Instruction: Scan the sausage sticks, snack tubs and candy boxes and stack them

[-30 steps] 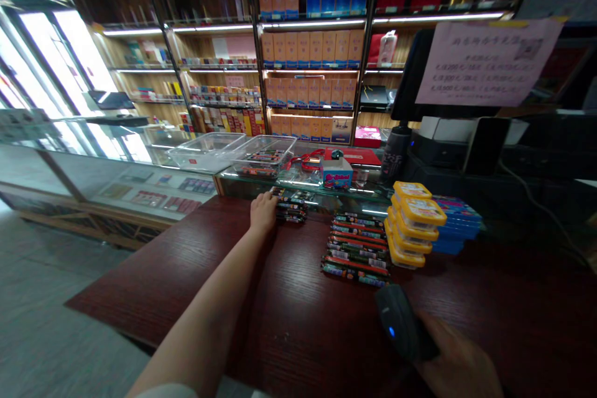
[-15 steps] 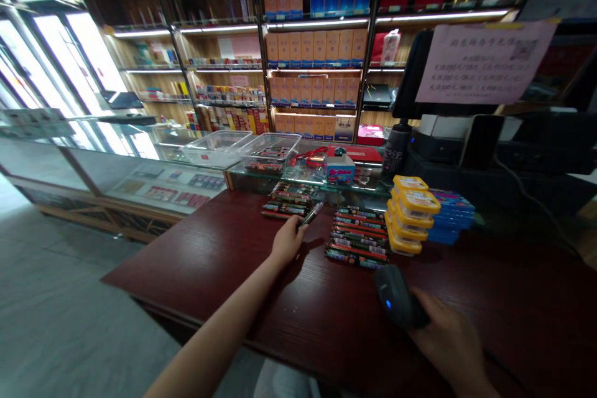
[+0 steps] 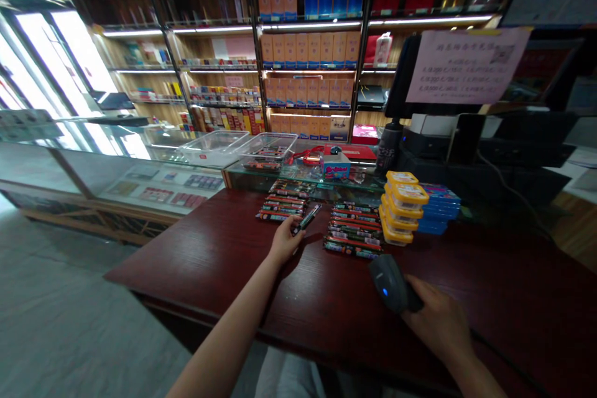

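My left hand is closed on one thin wrapped stick, held tilted just above the dark red counter. It hovers between two piles of the same sticks: a left pile and a right pile. Nearer to me, my right hand grips a black barcode scanner with a small blue light, its head turned toward the left hand.
Yellow-lidded tubs are stacked beside blue boxes at the right of the piles. Behind them stand a glass display case with clear plastic trays, a monitor with a paper notice, and shelves of boxed goods.
My left hand has drawn back from the far left pile with one stick in it. The right hand with the scanner has moved up a little toward the piles.
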The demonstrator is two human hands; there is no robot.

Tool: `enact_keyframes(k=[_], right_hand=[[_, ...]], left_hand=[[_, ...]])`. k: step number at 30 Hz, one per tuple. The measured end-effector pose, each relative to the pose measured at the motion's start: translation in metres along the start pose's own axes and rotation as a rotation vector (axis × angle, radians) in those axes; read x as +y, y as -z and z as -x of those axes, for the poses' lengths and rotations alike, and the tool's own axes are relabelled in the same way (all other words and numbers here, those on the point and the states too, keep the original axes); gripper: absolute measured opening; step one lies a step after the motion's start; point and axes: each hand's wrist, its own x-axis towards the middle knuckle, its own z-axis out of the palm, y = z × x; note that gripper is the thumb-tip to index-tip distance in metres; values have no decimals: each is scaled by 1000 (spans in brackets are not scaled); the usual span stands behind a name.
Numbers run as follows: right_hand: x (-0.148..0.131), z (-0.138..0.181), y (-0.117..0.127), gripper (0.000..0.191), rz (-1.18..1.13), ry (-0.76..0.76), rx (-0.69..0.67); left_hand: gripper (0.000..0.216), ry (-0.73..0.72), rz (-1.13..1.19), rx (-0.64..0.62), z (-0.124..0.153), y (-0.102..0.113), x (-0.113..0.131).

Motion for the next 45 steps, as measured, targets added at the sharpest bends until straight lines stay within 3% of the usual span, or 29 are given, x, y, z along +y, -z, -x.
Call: enact_keyframes(k=[3, 8, 12, 21, 26, 34, 45], right_hand=[[-10, -4, 12, 29, -156, -112, -66], [-32, -6, 26, 34, -552, -199, -193], [-54, -4, 35, 33, -737, -216, -274], [-88, -14, 51, 30, -721, -192, -376], [-96, -27, 35, 40, -769, -151, -391], [-108, -47, -2, 37, -736, -145, -339], [-120, -58, -10, 34, -666, -88, -351]], left_hand=[[39, -4, 141, -68, 5, -3, 5], [53, 223, 428, -227, 7, -3, 7], [62, 316, 645, -275, 5, 6, 6], [58, 363, 785, -306, 5, 3, -1], [58, 333, 783, -317, 5, 3, 0], [61, 337, 786, -326, 5, 3, -7], [55, 273, 717, -325, 4, 1, -15]])
